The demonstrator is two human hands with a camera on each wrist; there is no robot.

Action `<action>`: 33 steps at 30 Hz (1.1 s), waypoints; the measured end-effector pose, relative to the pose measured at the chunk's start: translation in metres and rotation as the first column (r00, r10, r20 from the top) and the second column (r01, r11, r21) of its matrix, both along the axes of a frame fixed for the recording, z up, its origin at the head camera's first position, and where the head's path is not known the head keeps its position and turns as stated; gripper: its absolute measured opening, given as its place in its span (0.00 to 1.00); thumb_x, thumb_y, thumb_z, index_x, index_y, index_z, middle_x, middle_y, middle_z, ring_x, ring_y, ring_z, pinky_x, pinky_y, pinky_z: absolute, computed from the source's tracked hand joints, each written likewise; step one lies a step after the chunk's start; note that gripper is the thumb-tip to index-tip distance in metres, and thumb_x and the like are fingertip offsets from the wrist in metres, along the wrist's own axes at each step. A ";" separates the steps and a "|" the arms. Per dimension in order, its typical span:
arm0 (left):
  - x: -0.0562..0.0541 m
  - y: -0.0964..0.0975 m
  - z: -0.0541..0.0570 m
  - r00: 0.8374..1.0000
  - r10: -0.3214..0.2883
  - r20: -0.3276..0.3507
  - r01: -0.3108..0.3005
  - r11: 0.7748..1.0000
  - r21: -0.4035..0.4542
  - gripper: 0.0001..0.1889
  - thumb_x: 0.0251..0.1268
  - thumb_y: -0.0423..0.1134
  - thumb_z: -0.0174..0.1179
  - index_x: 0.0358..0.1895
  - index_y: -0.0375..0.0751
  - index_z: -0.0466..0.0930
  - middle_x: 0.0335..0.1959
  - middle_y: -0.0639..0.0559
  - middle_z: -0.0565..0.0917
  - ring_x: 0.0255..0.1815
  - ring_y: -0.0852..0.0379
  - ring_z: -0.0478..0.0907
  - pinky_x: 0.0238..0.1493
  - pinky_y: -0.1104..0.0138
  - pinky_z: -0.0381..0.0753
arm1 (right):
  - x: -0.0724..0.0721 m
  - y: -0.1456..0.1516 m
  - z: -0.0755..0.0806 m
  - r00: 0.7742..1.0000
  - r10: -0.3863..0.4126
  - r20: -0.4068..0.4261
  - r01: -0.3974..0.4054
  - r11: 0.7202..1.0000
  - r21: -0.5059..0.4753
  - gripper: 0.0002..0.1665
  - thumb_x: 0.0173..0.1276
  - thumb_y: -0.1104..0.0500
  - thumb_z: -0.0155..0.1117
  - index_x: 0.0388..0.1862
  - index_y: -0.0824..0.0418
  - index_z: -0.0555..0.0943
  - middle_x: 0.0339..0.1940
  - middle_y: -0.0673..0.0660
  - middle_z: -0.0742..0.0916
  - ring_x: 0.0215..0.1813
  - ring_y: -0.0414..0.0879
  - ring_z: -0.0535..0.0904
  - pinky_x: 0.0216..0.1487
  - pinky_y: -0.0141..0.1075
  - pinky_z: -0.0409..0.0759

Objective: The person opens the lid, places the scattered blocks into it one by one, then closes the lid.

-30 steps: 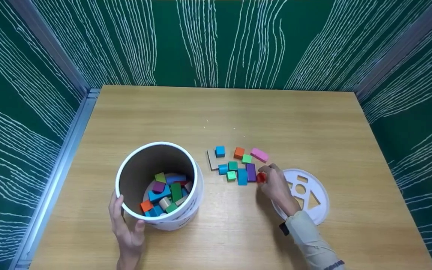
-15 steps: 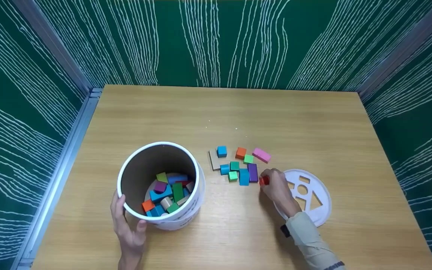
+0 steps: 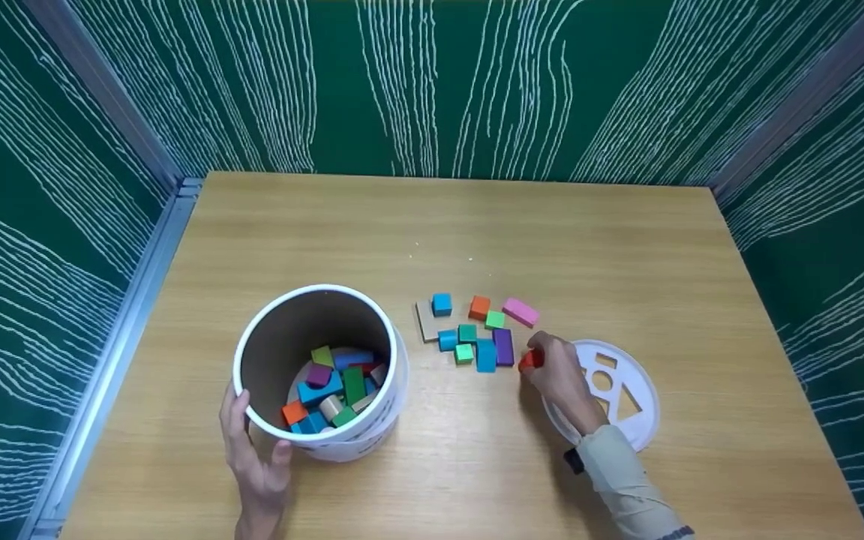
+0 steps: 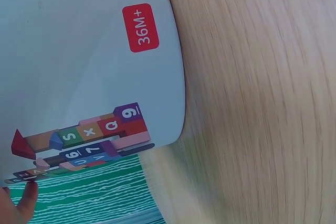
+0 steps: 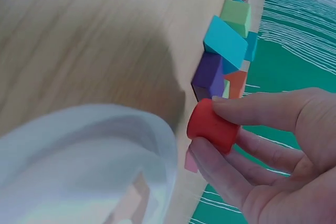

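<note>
My right hand (image 3: 558,375) pinches a red cylinder block (image 5: 214,125) between thumb and fingers, just right of a purple block (image 3: 503,347). Beneath the wrist lies a round white lid (image 3: 646,397) with shaped holes, partly hidden by the arm. At the left, a tall white bucket (image 3: 394,409) holds several coloured wooden blocks. My left hand (image 3: 256,457) rests against the bucket's near left side, fingers fairly straight and one fingertip at the rim. In the left wrist view two fingertips (image 4: 29,200) touch the printed wall of the bucket.
Several loose blocks lie grouped between bucket and lid, among them a pink block (image 3: 520,312), an orange block (image 3: 479,307) and a flat plain-wood block (image 3: 426,322). The wooden table (image 3: 454,225) is bordered by green walls (image 3: 469,90) with white lines.
My right hand has drawn the red cylinder block slightly right, away from the purple block, and more of it is covered by the fingers. My left hand and the bucket stay in place.
</note>
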State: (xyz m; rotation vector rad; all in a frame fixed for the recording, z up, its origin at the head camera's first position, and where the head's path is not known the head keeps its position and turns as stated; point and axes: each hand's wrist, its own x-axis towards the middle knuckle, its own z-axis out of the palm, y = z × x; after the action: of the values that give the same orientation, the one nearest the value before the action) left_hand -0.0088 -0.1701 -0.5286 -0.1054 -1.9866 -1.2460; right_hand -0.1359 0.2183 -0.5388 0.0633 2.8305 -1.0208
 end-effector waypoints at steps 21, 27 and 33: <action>0.000 -0.002 -0.003 0.999 0.013 -0.031 -0.013 1.000 -0.011 0.38 0.63 0.56 0.55 0.62 0.24 0.61 0.68 0.31 0.61 0.68 0.49 0.59 0.65 0.70 0.62 | 0.005 -0.002 0.031 0.989 0.061 -0.133 -0.063 0.998 -0.010 0.20 0.46 0.81 0.63 0.39 0.66 0.80 0.33 0.59 0.83 0.35 0.51 0.77 0.39 0.44 0.82; -0.001 -0.002 -0.004 0.999 0.012 -0.031 -0.013 1.000 -0.009 0.38 0.63 0.55 0.55 0.62 0.24 0.61 0.67 0.31 0.61 0.68 0.49 0.59 0.65 0.70 0.62 | 0.005 -0.006 0.042 0.990 0.050 -0.134 -0.053 0.998 -0.019 0.19 0.49 0.77 0.66 0.42 0.66 0.81 0.36 0.59 0.83 0.37 0.51 0.77 0.42 0.45 0.82; -0.002 -0.002 -0.003 1.000 0.018 -0.025 -0.018 1.000 -0.010 0.38 0.63 0.55 0.55 0.63 0.25 0.61 0.68 0.32 0.61 0.68 0.48 0.59 0.65 0.70 0.62 | 0.007 -0.010 0.055 0.979 0.066 -0.193 -0.072 0.997 -0.022 0.19 0.49 0.76 0.68 0.42 0.66 0.82 0.37 0.60 0.83 0.38 0.51 0.78 0.43 0.45 0.82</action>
State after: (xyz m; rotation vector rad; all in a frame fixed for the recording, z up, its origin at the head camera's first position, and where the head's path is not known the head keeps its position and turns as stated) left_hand -0.0107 -0.1720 -0.5319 -0.1073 -1.9685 -1.2180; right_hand -0.1291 0.2078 -0.4836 -0.1441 2.9641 -1.1083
